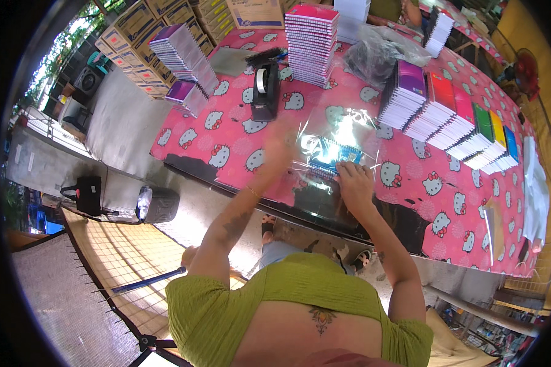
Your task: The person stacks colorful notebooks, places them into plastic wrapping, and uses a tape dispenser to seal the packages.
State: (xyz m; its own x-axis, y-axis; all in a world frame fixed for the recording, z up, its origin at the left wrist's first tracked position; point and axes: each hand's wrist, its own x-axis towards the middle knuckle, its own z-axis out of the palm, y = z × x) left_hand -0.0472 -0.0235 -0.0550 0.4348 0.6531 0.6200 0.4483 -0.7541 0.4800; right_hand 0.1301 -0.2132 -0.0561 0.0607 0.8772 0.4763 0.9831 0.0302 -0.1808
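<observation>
A small blue spiral notebook (332, 154) lies near the table's front edge, with a shiny clear plastic sheet (364, 129) around it. Glare hides part of its cover, and I cannot tell whether it is inside the plastic. My right hand (355, 178) is closed on the notebook's near right corner, fingers bent over it. To the left, my left hand (280, 139) is smeared by motion, so its fingers do not show clearly. Just beyond it stands a black tape dispenser (265, 98) with a roll of tape.
Tall notebook stacks (312, 46) stand at the back, purple ones (180, 58) at the back left. A row of coloured notebook stacks (438, 113) runs along the right. Crumpled clear plastic (382, 55) and a black brush (263, 57) lie behind. Cardboard boxes (131, 40) rise beyond the table.
</observation>
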